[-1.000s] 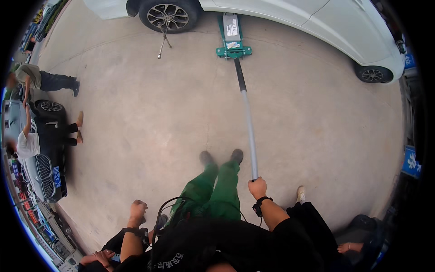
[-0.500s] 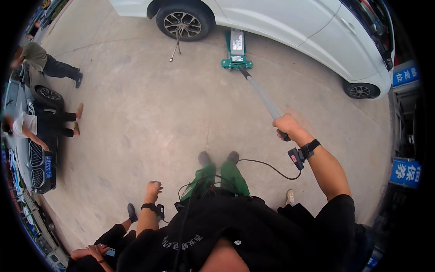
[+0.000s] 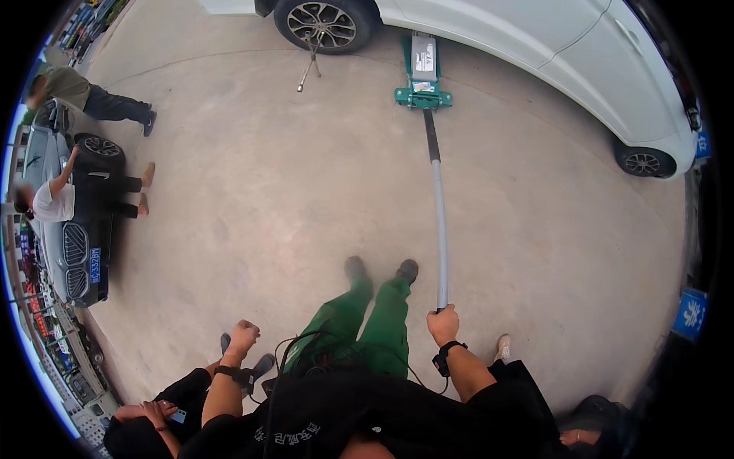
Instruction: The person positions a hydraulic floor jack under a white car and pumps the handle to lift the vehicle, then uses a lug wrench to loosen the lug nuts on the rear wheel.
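My right hand point(image 3: 443, 326) is wrapped round the near end of a long grey jack handle point(image 3: 441, 229). The handle's black far section runs up to a green and grey floor jack point(image 3: 423, 96), whose front lies under the side of a white car point(image 3: 512, 38). At the lower left, my left hand point(image 3: 245, 336) hangs beside my body with its fingers curled, and nothing shows in them. A lug wrench point(image 3: 310, 69) leans out from the car's wheel point(image 3: 325, 27) at the top, away from both hands.
Two people stand at the left by a dark grey car point(image 3: 88, 252). Close by my left side is a person with folded hands point(image 3: 157, 413); another person's shoe point(image 3: 502, 346) is at my right. A black cable point(image 3: 417, 376) loops round my waist. Concrete floor point(image 3: 275, 168) spreads ahead.
My right hand has drawn the jack handle back toward my body and lower, so the handle now points nearly straight at me. My left hand has moved slightly left and nearer.
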Action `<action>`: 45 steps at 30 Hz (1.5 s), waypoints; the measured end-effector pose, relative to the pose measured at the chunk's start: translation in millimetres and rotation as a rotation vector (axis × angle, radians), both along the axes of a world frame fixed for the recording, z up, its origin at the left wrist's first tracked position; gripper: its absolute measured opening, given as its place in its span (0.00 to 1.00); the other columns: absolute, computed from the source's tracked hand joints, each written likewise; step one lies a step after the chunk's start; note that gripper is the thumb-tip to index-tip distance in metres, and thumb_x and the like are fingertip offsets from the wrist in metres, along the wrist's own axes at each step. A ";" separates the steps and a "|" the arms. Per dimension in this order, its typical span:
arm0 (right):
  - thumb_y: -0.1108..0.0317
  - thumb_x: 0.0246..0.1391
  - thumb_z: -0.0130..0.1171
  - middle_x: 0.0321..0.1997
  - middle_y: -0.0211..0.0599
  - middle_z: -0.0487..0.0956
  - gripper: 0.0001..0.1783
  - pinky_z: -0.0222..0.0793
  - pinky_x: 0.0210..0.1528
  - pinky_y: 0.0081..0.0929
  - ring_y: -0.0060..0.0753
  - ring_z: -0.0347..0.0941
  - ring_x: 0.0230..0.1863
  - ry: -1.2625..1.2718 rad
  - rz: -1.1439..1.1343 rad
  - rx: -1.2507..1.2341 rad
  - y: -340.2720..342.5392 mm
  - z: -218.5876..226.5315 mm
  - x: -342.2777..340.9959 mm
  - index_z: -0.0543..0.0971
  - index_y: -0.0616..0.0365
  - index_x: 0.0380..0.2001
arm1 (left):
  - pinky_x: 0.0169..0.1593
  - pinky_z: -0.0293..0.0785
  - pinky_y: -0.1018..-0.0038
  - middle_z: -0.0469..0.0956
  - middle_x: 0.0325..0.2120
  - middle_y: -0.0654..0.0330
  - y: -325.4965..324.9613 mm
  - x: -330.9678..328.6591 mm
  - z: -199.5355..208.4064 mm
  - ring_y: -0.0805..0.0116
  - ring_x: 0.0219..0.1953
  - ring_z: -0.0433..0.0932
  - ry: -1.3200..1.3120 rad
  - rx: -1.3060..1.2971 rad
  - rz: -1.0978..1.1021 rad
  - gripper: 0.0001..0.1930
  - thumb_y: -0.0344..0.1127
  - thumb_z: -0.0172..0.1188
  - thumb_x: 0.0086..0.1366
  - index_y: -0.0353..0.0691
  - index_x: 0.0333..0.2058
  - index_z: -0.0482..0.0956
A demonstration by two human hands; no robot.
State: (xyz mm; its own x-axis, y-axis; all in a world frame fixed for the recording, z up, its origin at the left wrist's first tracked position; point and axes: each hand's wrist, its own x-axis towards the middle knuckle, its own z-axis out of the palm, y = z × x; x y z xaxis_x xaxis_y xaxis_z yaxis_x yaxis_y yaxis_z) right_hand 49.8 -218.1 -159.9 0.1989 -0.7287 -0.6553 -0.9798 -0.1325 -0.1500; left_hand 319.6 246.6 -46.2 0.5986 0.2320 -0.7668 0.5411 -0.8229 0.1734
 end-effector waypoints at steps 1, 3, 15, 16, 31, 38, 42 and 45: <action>0.61 0.46 0.61 0.34 0.61 0.81 0.22 0.75 0.45 0.51 0.63 0.79 0.39 -0.006 -0.013 -0.001 9.6 -20.4 -7.1 0.72 0.68 0.39 | 0.31 0.77 0.70 0.82 0.26 0.53 1.5 4.2 9.2 0.64 0.29 0.81 -0.038 0.008 -0.020 0.13 0.33 0.57 0.54 0.29 0.35 0.76; 0.61 0.46 0.61 0.35 0.61 0.81 0.22 0.75 0.45 0.51 0.63 0.79 0.39 0.008 -0.022 -0.017 23.5 -40.3 -14.3 0.72 0.68 0.39 | 0.31 0.76 0.72 0.82 0.26 0.53 3.1 8.3 19.3 0.66 0.28 0.80 -0.098 0.014 -0.055 0.12 0.33 0.57 0.54 0.30 0.34 0.76; 0.65 0.42 0.58 0.20 0.46 0.80 0.14 0.74 0.26 0.34 0.40 0.79 0.22 -0.182 -0.145 0.254 -85.7 137.9 86.4 0.78 0.70 0.25 | 0.33 0.77 0.66 0.78 0.35 0.52 20.0 14.1 -9.1 0.59 0.35 0.82 0.021 -0.211 0.254 0.13 0.31 0.53 0.59 0.31 0.41 0.74; 0.69 0.43 0.58 0.19 0.42 0.77 0.11 0.70 0.21 0.33 0.35 0.76 0.19 -0.241 -0.187 0.266 -106.8 172.4 109.6 0.77 0.69 0.24 | 0.33 0.77 0.66 0.78 0.35 0.53 21.1 13.9 -19.9 0.59 0.35 0.82 0.025 -0.231 0.274 0.12 0.30 0.53 0.60 0.31 0.41 0.74; 0.64 0.46 0.60 0.35 0.60 0.81 0.18 0.75 0.46 0.50 0.61 0.79 0.40 0.022 -0.027 0.036 -35.7 81.4 45.5 0.75 0.68 0.36 | 0.33 0.77 0.65 0.79 0.36 0.51 -13.3 11.2 -26.9 0.59 0.33 0.82 0.139 -0.072 0.148 0.14 0.31 0.53 0.59 0.30 0.42 0.75; 0.61 0.48 0.59 0.34 0.57 0.81 0.20 0.74 0.47 0.51 0.61 0.79 0.39 0.053 -0.082 0.028 24.1 -46.5 -7.9 0.71 0.66 0.39 | 0.32 0.75 0.71 0.80 0.25 0.55 -58.8 45.6 25.3 0.68 0.26 0.77 -0.113 -0.084 -0.165 0.09 0.31 0.55 0.54 0.32 0.32 0.76; 0.60 0.47 0.60 0.37 0.59 0.81 0.23 0.74 0.48 0.50 0.61 0.79 0.42 0.028 -0.050 0.055 17.1 -20.5 -0.6 0.72 0.67 0.40 | 0.32 0.76 0.70 0.80 0.26 0.55 -69.9 45.4 40.3 0.67 0.27 0.78 -0.096 -0.109 -0.143 0.09 0.31 0.55 0.55 0.32 0.32 0.77; 0.58 0.46 0.61 0.39 0.58 0.81 0.26 0.75 0.48 0.49 0.60 0.79 0.43 -0.032 -0.115 0.234 -12.0 -10.1 -9.5 0.73 0.69 0.42 | 0.34 0.76 0.69 0.80 0.30 0.54 -56.4 45.4 31.0 0.64 0.31 0.80 -0.028 -0.150 -0.030 0.11 0.31 0.54 0.56 0.31 0.35 0.76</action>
